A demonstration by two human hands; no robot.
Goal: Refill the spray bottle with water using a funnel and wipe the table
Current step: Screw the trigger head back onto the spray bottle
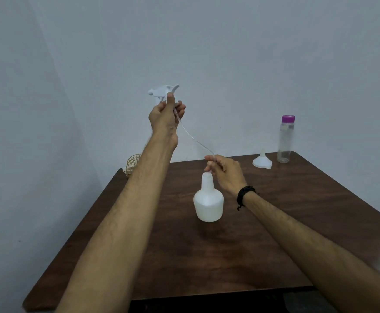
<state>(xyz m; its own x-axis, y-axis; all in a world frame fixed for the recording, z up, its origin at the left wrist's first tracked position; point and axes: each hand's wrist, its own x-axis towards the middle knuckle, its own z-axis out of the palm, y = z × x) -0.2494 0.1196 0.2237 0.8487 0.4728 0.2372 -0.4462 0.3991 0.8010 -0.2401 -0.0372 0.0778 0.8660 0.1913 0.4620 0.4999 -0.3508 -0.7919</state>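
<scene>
A white spray bottle body stands upright and uncapped in the middle of the dark wooden table. My left hand holds the white trigger spray head high above the table. Its clear dip tube curves down to the right. My right hand pinches the tube's lower end just above the bottle's neck. A white funnel lies mouth down at the far right of the table. Beside the funnel stands a clear water bottle with a purple cap.
A small wire-like basket object sits at the table's far left corner, partly hidden by my left forearm. Pale walls close in behind and to the left of the table. A black bracelet is on my right wrist.
</scene>
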